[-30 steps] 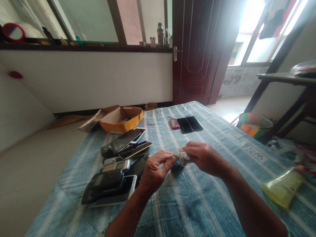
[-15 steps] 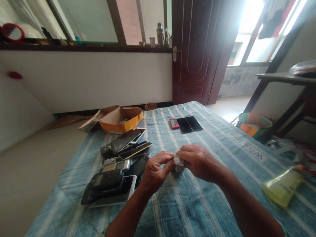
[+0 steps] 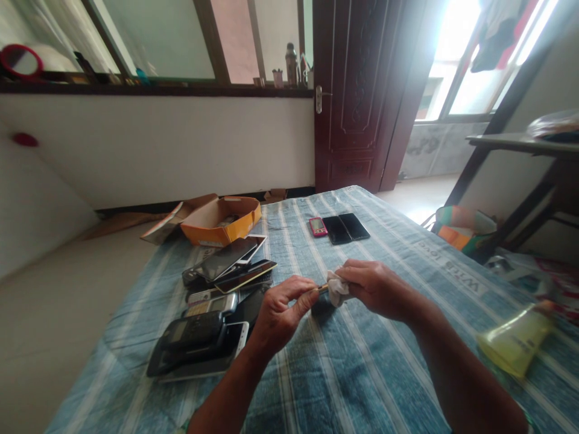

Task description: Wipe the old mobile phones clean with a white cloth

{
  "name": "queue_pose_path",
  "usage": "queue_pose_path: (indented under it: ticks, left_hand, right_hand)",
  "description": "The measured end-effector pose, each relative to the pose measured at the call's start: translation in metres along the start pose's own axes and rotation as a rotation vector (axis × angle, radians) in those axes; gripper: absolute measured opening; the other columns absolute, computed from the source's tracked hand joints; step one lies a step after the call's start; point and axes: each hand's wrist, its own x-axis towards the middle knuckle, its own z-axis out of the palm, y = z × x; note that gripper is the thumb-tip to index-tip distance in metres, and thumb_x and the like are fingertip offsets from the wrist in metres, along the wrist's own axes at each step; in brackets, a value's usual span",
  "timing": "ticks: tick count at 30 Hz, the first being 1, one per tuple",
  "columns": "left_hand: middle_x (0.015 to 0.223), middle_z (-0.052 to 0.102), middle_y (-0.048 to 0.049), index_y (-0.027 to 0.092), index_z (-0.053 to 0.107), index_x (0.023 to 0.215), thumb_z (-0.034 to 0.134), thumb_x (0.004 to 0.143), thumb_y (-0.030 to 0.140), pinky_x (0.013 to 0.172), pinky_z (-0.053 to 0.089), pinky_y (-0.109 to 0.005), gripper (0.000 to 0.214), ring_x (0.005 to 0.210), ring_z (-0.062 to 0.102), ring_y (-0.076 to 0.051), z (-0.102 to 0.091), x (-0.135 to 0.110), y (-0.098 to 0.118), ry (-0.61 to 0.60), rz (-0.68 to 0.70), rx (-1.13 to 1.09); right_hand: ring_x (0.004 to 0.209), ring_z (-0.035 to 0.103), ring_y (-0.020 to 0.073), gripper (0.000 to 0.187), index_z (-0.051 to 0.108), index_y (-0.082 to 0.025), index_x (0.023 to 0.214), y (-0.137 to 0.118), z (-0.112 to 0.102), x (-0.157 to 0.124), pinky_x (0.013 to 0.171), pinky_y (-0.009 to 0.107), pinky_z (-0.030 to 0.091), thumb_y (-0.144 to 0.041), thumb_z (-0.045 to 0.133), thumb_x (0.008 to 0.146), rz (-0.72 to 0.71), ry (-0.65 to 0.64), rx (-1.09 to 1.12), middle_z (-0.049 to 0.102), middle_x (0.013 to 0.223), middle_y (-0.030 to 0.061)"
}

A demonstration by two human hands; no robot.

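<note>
My left hand (image 3: 284, 307) is closed on one end of a thin, gold-edged phone (image 3: 322, 288), seen edge-on and mostly hidden by the fingers. A crumpled white cloth (image 3: 337, 290) is pinched in my right hand (image 3: 377, 286) and wraps round the phone's other end. Both hands are just above the bed, a dark shadow beneath them. Left of my left hand lies a loose pile of old phones, among them a black phone (image 3: 194, 331), a silver keypad phone (image 3: 210, 303) and a gold-edged dark phone (image 3: 246, 276). Beyond the hands, a pink phone (image 3: 318, 226) rests beside two black smartphones (image 3: 346, 229).
An open orange box (image 3: 221, 232) stands at the bed's far left edge. The striped blue bedsheet (image 3: 316, 386) lies under everything. To the right is a yellow translucent packet (image 3: 515, 340). A dark red door (image 3: 350, 120) stands beyond the bed.
My right hand has moved slightly right with the white cloth, away from my left hand. A gold strip of the phone now shows between them.
</note>
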Motion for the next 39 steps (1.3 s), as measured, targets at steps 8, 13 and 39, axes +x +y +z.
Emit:
queue_pose_path:
  ticks: [8, 13, 39]
  left_hand:
    - [0.085, 0.071, -0.0066, 0.016, 0.074, 0.080, 0.064, 0.084, 0.027, 0.075, 0.050, -0.028, 0.015, 0.081, 0.064, -0.019, -0.004, -0.001, -0.005, 0.052, -0.033, -0.033]
    - [0.084, 0.070, -0.0073, 0.015, 0.074, 0.080, 0.065, 0.083, 0.029, 0.075, 0.050, -0.029, 0.016, 0.081, 0.064, -0.020, -0.002, -0.001, -0.005, 0.056, -0.047, -0.040]
    - [0.086, 0.071, -0.0076, 0.016, 0.074, 0.081, 0.064, 0.084, 0.029, 0.076, 0.051, -0.029, 0.017, 0.082, 0.065, -0.020, -0.005, 0.000, -0.002, -0.003, -0.039, -0.011]
  right_hand:
    - [0.066, 0.049, 0.0102, 0.019, 0.059, -0.016, 0.074, 0.011, -0.002, -0.002, 0.062, 0.022, 0.035, -0.009, 0.051, 0.090, 0.023, 0.046, -0.011, 0.056, 0.074, -0.0003]
    - [0.066, 0.049, 0.0106, 0.017, 0.059, -0.016, 0.078, 0.002, 0.005, 0.001, 0.062, 0.022, 0.036, -0.012, 0.050, 0.091, -0.034, 0.084, -0.003, 0.055, 0.077, 0.0008]
    - [0.066, 0.050, 0.0107, 0.020, 0.059, -0.017, 0.078, 0.000, 0.003, 0.001, 0.062, 0.022, 0.037, -0.010, 0.046, 0.092, -0.040, 0.014, 0.029, 0.055, 0.075, 0.0008]
